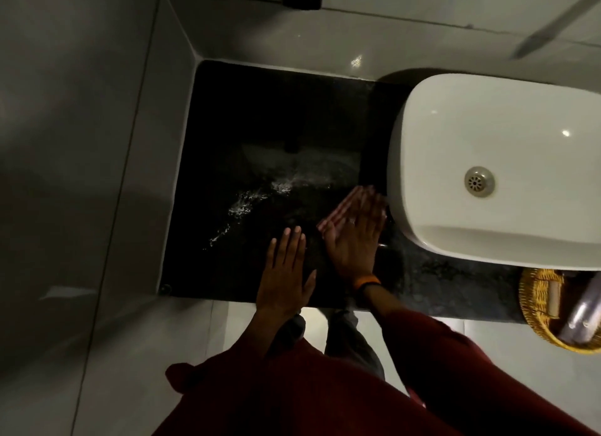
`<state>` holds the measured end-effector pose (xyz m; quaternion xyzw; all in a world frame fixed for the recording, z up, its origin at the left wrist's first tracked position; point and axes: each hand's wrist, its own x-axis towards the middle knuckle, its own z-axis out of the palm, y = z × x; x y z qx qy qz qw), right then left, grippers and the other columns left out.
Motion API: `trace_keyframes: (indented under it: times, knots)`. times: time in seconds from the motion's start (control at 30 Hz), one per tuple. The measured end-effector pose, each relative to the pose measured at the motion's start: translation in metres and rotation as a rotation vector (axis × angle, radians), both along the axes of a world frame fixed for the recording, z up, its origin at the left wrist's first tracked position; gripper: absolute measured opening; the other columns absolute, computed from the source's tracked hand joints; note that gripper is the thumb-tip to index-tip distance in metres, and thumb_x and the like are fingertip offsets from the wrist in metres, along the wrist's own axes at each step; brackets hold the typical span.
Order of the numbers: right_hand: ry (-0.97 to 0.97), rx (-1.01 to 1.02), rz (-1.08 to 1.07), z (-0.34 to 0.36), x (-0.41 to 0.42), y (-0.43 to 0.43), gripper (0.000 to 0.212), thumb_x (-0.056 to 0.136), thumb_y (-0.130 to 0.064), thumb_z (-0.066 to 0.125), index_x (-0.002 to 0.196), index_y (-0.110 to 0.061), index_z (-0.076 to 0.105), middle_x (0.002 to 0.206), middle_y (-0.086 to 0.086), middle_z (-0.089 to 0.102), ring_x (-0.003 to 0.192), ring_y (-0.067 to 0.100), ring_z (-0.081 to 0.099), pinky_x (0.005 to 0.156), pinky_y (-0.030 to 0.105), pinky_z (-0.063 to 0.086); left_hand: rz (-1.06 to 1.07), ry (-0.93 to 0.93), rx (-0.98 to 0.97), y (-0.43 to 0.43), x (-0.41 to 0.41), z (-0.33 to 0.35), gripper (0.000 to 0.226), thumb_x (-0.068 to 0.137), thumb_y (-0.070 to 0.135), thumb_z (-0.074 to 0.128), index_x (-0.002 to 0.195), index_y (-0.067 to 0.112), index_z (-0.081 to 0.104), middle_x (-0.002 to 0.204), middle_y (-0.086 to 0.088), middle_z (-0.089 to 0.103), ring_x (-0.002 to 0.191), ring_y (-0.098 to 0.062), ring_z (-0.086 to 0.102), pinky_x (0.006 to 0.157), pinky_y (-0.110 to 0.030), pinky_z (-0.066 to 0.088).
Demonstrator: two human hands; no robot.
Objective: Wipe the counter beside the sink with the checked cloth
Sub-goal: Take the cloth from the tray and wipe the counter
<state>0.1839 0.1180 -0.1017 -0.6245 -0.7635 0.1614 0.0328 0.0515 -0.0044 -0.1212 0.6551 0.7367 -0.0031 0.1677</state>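
Black counter (260, 136) under flat fingers (354, 204)

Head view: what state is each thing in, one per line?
Black stone counter: wet, water streaks glinting mid-surface.
White ceramic basin: looks empty, drain uncovered.
Left hand: flat, open, palm down at the counter's front edge.
Right hand: open, blurred, beside the basin.
Yellow wicker basket: holds an unclear grey item.
Checked cloth: not visible.
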Motion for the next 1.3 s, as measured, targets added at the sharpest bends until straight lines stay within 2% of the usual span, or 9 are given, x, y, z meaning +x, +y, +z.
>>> trace_keyframes:
  times: [0.17,0.27,0.5,0.6,0.7,0.8,1.0,1.1,1.3]
  knots:
    - [-0.013,0.017,0.356,-0.003,-0.037,0.061,0.096,0.090,-0.052,0.045,0.160,-0.004,0.000,0.169,0.021,-0.007,0.157,0.039,-0.009,0.128,0.057,0.007,-0.006,-0.006,0.019,-0.001,0.001,0.002,0.077,0.101,0.055,0.015,0.158,0.005,0.002,0.169,-0.013,-0.003,0.157,-0.029,-0.002,0.127,-0.051,0.008]
    - [-0.010,0.039,0.538,-0.002,-0.064,0.077,0.093,0.089,-0.051,0.040,0.160,-0.005,0.000,0.170,0.020,-0.004,0.158,0.035,-0.007,0.127,0.058,0.010,-0.008,-0.004,0.032,0.000,0.000,0.002,0.077,0.101,0.056,0.015,0.158,0.006,0.001,0.169,-0.012,-0.003,0.157,-0.028,-0.003,0.127,-0.051,0.007]
    - [-0.033,0.074,0.710,-0.001,-0.074,0.084,0.088,0.095,-0.055,0.040,0.160,-0.006,0.008,0.170,0.018,0.004,0.159,0.034,-0.001,0.127,0.057,0.010,0.002,-0.002,0.052,-0.002,-0.001,0.000,0.079,0.101,0.056,0.023,0.158,0.006,0.002,0.170,-0.011,-0.002,0.158,-0.027,-0.001,0.126,-0.049,0.008]
    - [0.066,0.043,0.626,0.011,-0.068,0.074,0.083,0.098,-0.050,0.041,0.161,-0.006,0.008,0.171,0.016,0.001,0.159,0.031,-0.001,0.129,0.056,0.005,0.022,-0.059,0.107,-0.004,0.000,0.008,0.075,0.102,0.052,0.031,0.158,0.007,0.010,0.169,-0.012,0.007,0.158,-0.026,0.005,0.126,-0.049,0.016]
    - [0.234,0.093,0.301,0.011,-0.043,0.043,0.068,0.105,-0.038,0.035,0.160,-0.006,0.013,0.171,0.014,0.007,0.159,0.028,0.003,0.130,0.049,0.005,0.108,-0.214,0.272,0.006,-0.006,0.021,0.064,0.101,0.038,0.042,0.155,0.006,0.027,0.165,-0.013,0.026,0.156,-0.026,0.017,0.125,-0.049,0.024]
    - [0.123,0.093,0.128,0.002,-0.017,0.012,0.067,0.105,-0.041,0.032,0.159,-0.004,0.020,0.169,0.016,0.012,0.158,0.030,0.008,0.129,0.052,0.014,0.091,-0.232,0.384,0.056,-0.021,0.042,0.057,0.105,0.032,0.031,0.154,0.004,0.027,0.162,-0.017,0.030,0.154,-0.028,0.021,0.127,-0.049,0.019]
    - [-0.051,0.054,0.174,-0.014,-0.002,-0.008,0.074,0.103,-0.047,0.036,0.160,-0.005,0.013,0.171,0.014,0.008,0.159,0.027,0.004,0.130,0.049,0.011,-0.125,-0.049,0.172,0.178,-0.050,0.045,0.061,0.107,0.036,0.023,0.157,0.004,0.013,0.168,-0.015,0.014,0.157,-0.030,0.009,0.129,-0.049,0.014]
    - [-0.061,0.058,0.164,-0.017,-0.002,-0.007,0.076,0.102,-0.049,0.034,0.161,-0.006,0.009,0.171,0.013,0.004,0.159,0.026,0.000,0.130,0.047,0.007,-0.158,0.003,0.123,0.183,-0.050,0.025,0.067,0.105,0.045,0.022,0.158,0.005,0.009,0.169,-0.014,0.010,0.157,-0.027,0.008,0.129,-0.047,0.008]
    - [-0.070,0.075,0.175,-0.019,0.000,-0.006,0.076,0.103,-0.049,0.031,0.160,-0.005,0.009,0.171,0.014,0.004,0.159,0.027,0.001,0.130,0.050,0.009,-0.040,0.020,0.172,0.174,-0.056,0.016,0.063,0.104,0.038,0.022,0.157,0.006,0.012,0.168,-0.012,0.015,0.157,-0.026,0.011,0.129,-0.048,0.014]
